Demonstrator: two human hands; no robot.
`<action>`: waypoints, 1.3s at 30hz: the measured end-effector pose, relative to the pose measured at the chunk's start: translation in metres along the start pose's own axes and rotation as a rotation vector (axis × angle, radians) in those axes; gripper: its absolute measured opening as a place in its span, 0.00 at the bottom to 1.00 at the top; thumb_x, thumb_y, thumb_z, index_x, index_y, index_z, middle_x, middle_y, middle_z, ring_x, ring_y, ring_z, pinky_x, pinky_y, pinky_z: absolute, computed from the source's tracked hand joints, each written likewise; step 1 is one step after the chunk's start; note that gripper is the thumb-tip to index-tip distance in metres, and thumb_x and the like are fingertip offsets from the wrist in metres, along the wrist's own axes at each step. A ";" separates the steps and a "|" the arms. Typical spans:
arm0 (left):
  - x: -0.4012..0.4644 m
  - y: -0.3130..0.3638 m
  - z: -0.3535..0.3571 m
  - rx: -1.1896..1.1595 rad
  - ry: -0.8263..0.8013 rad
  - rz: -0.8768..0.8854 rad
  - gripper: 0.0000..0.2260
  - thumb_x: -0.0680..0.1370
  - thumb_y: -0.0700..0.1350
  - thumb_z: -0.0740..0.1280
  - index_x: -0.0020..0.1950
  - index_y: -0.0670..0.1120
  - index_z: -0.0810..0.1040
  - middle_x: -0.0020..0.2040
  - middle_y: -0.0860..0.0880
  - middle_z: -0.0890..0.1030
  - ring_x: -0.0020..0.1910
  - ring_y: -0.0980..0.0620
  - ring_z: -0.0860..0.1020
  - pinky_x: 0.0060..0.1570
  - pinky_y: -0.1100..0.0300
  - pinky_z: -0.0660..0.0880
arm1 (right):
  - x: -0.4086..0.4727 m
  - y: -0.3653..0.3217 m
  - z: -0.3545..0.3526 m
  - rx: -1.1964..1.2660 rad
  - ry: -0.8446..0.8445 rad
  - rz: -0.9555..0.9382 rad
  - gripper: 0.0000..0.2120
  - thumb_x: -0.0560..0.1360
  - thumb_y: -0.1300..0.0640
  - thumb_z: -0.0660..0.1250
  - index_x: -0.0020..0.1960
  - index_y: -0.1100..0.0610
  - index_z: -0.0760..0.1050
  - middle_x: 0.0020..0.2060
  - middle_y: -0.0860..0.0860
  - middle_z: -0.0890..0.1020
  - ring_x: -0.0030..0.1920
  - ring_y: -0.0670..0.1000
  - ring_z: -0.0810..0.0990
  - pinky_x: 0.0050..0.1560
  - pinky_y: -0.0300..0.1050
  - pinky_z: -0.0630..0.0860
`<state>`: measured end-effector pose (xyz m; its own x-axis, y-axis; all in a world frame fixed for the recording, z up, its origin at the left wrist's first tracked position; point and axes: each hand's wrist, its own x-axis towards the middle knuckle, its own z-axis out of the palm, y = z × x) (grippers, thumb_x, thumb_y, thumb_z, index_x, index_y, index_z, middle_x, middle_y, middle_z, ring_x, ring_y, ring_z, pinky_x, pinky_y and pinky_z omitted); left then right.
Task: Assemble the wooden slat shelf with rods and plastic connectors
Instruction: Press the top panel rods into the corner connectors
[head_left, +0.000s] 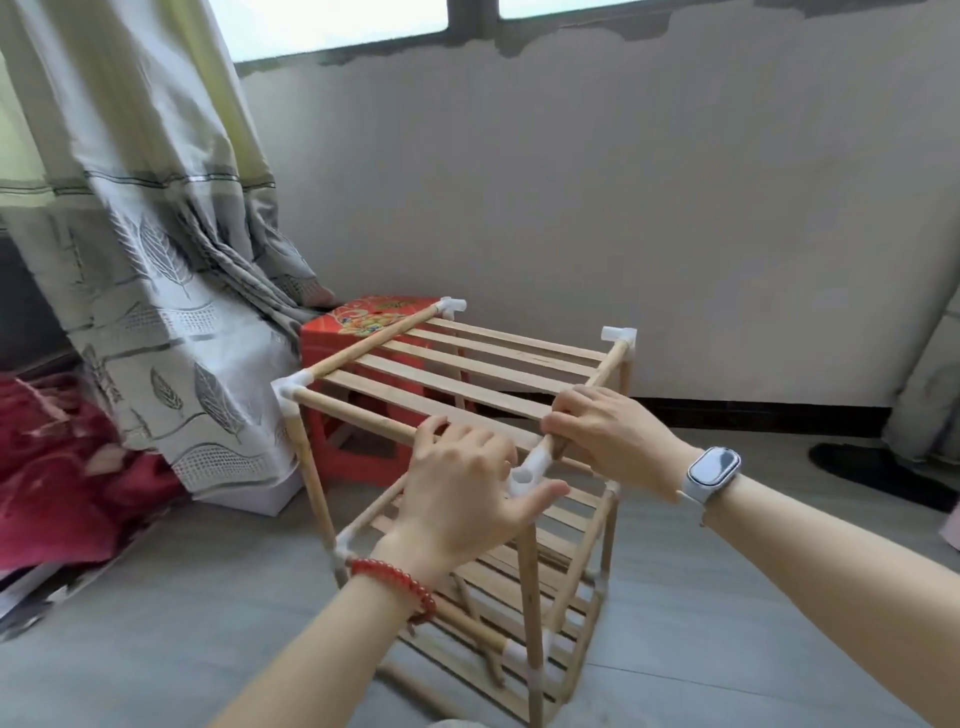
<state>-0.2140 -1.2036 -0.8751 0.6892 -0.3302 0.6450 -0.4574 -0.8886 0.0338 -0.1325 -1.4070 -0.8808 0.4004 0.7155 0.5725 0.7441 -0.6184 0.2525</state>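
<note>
At the left, a curtain (156, 291) hangs to the grey floor (156, 597). Our left hand (457, 493) curls over the near front rod (363, 413) beside the white connector (527, 470), probably to steady the shelf (467, 364). Our right hand (608, 434) grips the side rod (605, 371) at that corner, apparently seating it. The shelf stands on the floor by a plain wall (675, 208).
</note>
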 end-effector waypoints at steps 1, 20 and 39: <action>0.000 0.003 0.001 0.013 0.019 0.016 0.22 0.72 0.67 0.58 0.34 0.51 0.76 0.32 0.57 0.77 0.36 0.55 0.75 0.53 0.50 0.72 | 0.001 -0.003 -0.002 0.000 -0.001 0.024 0.13 0.65 0.60 0.78 0.45 0.55 0.78 0.40 0.52 0.77 0.37 0.52 0.78 0.37 0.47 0.80; -0.024 -0.060 -0.019 0.250 -0.012 0.099 0.11 0.64 0.44 0.75 0.28 0.49 0.74 0.27 0.54 0.74 0.33 0.49 0.77 0.54 0.47 0.76 | 0.041 -0.087 0.001 -0.162 0.004 0.022 0.26 0.72 0.34 0.50 0.31 0.53 0.70 0.27 0.46 0.75 0.31 0.47 0.72 0.29 0.39 0.65; -0.047 -0.059 0.013 -0.312 0.346 -0.078 0.29 0.61 0.35 0.79 0.57 0.46 0.70 0.61 0.46 0.65 0.64 0.53 0.64 0.67 0.70 0.59 | 0.057 -0.062 -0.025 0.373 -0.132 0.321 0.15 0.79 0.46 0.55 0.52 0.54 0.76 0.38 0.40 0.74 0.36 0.40 0.72 0.37 0.37 0.69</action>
<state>-0.2117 -1.1398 -0.9172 0.5246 -0.0941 0.8461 -0.5955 -0.7508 0.2857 -0.1696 -1.3360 -0.8441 0.6862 0.5583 0.4662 0.7033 -0.6728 -0.2295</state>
